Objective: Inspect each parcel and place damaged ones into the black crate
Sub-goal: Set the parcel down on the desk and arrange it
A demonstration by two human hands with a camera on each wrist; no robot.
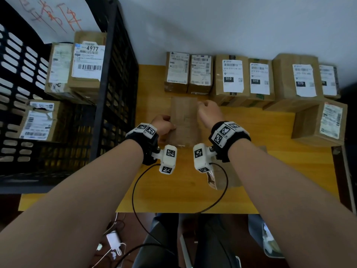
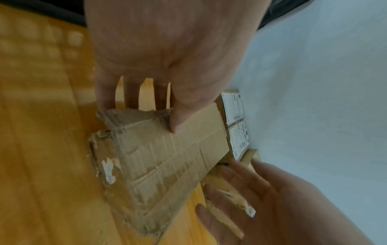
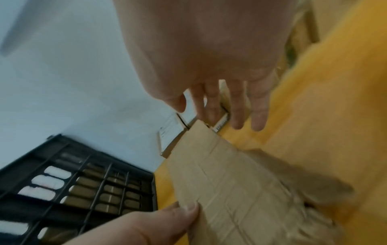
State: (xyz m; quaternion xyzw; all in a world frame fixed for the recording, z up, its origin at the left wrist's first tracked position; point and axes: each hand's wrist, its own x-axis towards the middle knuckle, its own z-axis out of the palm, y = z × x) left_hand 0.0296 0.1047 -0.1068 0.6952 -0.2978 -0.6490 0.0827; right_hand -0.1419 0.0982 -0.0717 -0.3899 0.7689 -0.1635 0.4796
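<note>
**Torn parcel held at table centre**

L hand [image 1: 163, 125] grips the parcel [image 1: 184, 120] on its left edge: thumb on top, fingers curled under, clear in the L wrist view [image 2: 167, 54]. Parcel [image 2: 167, 159] is plain brown cardboard, no label showing on the upper face; near end is ripped, w/ corrugation exposed and shreds of white paper stuck to it. It sits mid-table [image 1: 270, 171], tilted, far end toward the row of boxes [image 1: 251, 78] along the wall.

R hand [image 1: 209, 112] is at the parcel's right far corner. In the R wrist view [image 3: 209, 49] its fingers [image 3: 258, 116] hang spread and fairly straight, holding nothing, tips just beyond the parcel [image 3: 220, 182] corner; can't tell if any tip touches it.

Black crate [image 1: 108, 93] stands on the left, beside the table edge, w/ several labelled boxes [image 1: 81, 70] already in it; one near the front has a torn label. A sheet w/ red writing [image 1: 58, 16] hangs on the crate's back wall.

Another box [image 1: 320, 122] sits alone on the right. A flat brown piece [image 1: 224, 176] lies on the table under the R wrist; detail unclear.
</note>
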